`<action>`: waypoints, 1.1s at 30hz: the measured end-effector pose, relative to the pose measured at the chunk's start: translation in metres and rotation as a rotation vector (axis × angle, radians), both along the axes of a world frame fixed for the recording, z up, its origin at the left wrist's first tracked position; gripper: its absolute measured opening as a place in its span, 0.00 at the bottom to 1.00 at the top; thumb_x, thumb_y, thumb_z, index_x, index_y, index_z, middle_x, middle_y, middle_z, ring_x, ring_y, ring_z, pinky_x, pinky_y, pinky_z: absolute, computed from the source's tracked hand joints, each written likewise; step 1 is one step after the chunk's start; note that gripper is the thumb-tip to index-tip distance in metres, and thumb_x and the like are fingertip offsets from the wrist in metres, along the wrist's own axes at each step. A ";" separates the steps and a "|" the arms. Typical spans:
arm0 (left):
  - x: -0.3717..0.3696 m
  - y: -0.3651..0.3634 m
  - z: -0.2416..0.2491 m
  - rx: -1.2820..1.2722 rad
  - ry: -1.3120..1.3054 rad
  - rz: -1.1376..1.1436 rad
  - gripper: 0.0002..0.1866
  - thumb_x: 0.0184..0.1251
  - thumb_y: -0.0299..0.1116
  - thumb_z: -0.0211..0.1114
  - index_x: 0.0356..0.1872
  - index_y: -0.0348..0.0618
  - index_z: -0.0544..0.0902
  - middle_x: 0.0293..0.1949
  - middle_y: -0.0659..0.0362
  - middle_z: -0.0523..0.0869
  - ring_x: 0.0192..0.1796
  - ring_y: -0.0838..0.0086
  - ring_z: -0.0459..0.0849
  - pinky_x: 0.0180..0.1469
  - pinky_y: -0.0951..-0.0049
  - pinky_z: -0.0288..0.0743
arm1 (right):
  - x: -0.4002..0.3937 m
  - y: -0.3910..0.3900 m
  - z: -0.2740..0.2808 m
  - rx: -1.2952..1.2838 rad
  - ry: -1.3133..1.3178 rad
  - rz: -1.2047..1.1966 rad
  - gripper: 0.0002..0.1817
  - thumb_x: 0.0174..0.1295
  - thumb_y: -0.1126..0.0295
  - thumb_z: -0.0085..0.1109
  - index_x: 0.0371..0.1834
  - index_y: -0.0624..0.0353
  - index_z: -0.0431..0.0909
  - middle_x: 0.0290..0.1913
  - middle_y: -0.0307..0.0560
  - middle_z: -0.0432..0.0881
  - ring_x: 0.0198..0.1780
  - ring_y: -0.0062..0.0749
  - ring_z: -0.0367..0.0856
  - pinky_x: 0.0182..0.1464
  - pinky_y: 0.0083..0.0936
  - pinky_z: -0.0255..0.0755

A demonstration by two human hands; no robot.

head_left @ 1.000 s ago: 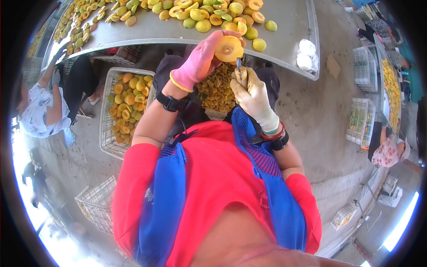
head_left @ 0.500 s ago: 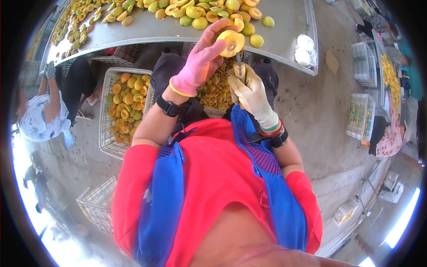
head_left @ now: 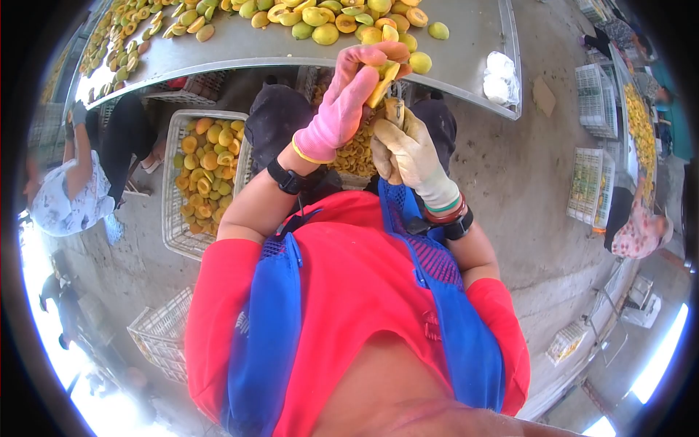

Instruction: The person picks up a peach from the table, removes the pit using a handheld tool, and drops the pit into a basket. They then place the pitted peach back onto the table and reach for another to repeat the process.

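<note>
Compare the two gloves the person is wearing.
The left glove is pink with a yellow cuff edge; the right glove is off-white and stained. The left glove pinches a halved yellow fruit above; the right glove sits lower, closed around a small tool that is mostly hidden. Both cover the whole hand.

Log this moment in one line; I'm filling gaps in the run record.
left hand: holds fruit half | right hand: grips knife | table: fruit

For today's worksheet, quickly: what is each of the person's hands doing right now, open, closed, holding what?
Left hand: closed on a halved yellow fruit.
Right hand: closed around a small knife handle; the blade cannot be told.
</note>
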State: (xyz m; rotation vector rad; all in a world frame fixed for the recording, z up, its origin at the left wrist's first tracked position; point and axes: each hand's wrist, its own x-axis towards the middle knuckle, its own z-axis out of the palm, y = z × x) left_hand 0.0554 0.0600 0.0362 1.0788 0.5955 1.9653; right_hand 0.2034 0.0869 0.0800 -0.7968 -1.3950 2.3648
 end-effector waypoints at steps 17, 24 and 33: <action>-0.026 -0.012 0.013 -0.170 0.310 -0.106 0.32 0.81 0.51 0.50 0.73 0.37 0.62 0.66 0.47 0.73 0.60 0.64 0.80 0.62 0.63 0.76 | -0.003 0.011 0.015 -0.101 -0.075 0.049 0.05 0.71 0.69 0.52 0.41 0.57 0.69 0.19 0.36 0.70 0.13 0.20 0.66 0.15 0.20 0.59; -0.013 -0.009 0.041 -0.336 0.317 0.154 0.27 0.85 0.49 0.42 0.52 0.33 0.79 0.42 0.52 0.86 0.43 0.70 0.83 0.51 0.68 0.78 | -0.016 0.001 -0.014 0.228 -0.001 -0.018 0.04 0.71 0.71 0.52 0.42 0.58 0.68 0.21 0.34 0.70 0.15 0.17 0.66 0.17 0.19 0.60; -0.009 -0.001 0.022 -0.010 0.264 0.302 0.19 0.85 0.40 0.47 0.48 0.34 0.81 0.40 0.55 0.84 0.40 0.72 0.80 0.48 0.71 0.75 | -0.016 0.009 -0.007 0.219 -0.015 0.088 0.04 0.72 0.71 0.53 0.43 0.56 0.69 0.24 0.34 0.72 0.18 0.17 0.68 0.20 0.19 0.62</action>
